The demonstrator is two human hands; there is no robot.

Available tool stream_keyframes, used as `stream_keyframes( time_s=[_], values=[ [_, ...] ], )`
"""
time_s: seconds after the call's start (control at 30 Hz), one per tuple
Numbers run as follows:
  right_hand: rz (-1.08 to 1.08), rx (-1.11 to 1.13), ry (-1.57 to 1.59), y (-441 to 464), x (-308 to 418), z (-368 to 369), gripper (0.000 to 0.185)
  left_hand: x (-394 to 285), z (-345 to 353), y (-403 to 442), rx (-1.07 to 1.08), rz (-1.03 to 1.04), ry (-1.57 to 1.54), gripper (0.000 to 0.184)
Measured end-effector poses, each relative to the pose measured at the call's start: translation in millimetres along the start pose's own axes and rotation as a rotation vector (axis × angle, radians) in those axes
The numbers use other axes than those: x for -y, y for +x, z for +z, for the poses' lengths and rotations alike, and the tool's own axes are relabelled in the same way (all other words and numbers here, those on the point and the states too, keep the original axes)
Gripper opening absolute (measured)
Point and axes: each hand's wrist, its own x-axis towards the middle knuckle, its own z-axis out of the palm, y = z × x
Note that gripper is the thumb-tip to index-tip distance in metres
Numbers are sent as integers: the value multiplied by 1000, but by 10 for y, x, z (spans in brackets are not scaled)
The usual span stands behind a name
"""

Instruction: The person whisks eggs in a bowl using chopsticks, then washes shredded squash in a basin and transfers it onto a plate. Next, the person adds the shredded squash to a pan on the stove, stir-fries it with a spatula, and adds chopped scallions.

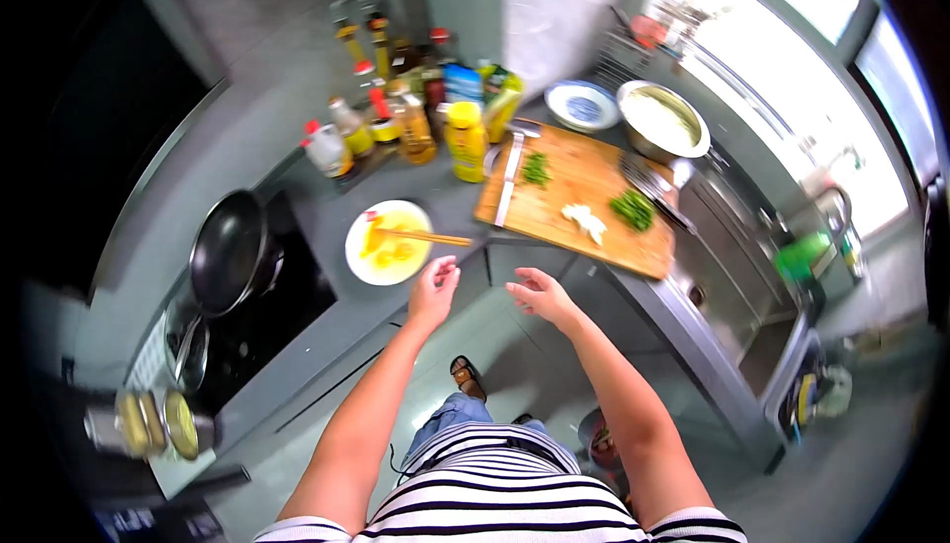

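My left hand (433,291) is held in the air just below the white plate, its fingers loosely curved and apart with nothing between them. On that plate (356,264) lies yellow beaten egg (396,251), and a pair of chopsticks (435,237) rests across its right side. My right hand (537,294) hovers over the floor in front of the counter corner, fingers spread and empty. Beyond it, the wooden cutting board (554,208) carries chopped greens (632,209), a smaller green pile (536,169), white pieces (585,222) and a knife (661,192).
A black wok (230,254) sits on the stove (287,296) at left. Bottles and a yellow container (465,142) line the wall. A blue-patterned plate (582,106) and a metal bowl (663,121) stand behind the board; the sink (727,266) is at right.
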Motion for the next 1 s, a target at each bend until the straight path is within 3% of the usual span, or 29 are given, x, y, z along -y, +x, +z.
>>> stream_keyframes(
  time_s=[0.07,0.13,0.2,0.23,0.3,0.37,0.43,0.5,0.63,1.0],
  values=[
    [114,104,251,378,178,421,70,259,-500,-28,-220,-81,47,38],
    [221,113,551,776,198,753,54,634,-881,-33,-428,-219,-17,44],
    [275,68,801,1117,192,999,44,931,-1161,-19,-497,-397,54,49],
    [259,20,905,1242,197,1100,33,984,-1248,4,-432,-497,-151,50],
    [179,42,975,1453,234,1199,29,1076,-1339,53,-282,-673,-569,52],
    [92,54,1018,1601,305,1222,21,1106,-1290,131,-241,-727,-742,53],
    [21,38,888,1677,501,1236,18,1125,-1265,208,-143,-721,-938,51],
    [-44,-2,699,1712,727,1256,19,1191,-1230,264,-160,-755,-925,46],
    [-211,175,73,1858,976,1323,28,1188,-1205,347,-159,-766,-762,40],
    [-315,404,-144,1945,1554,326,28,697,-996,221,-327,-700,-725,38]
  ],
)
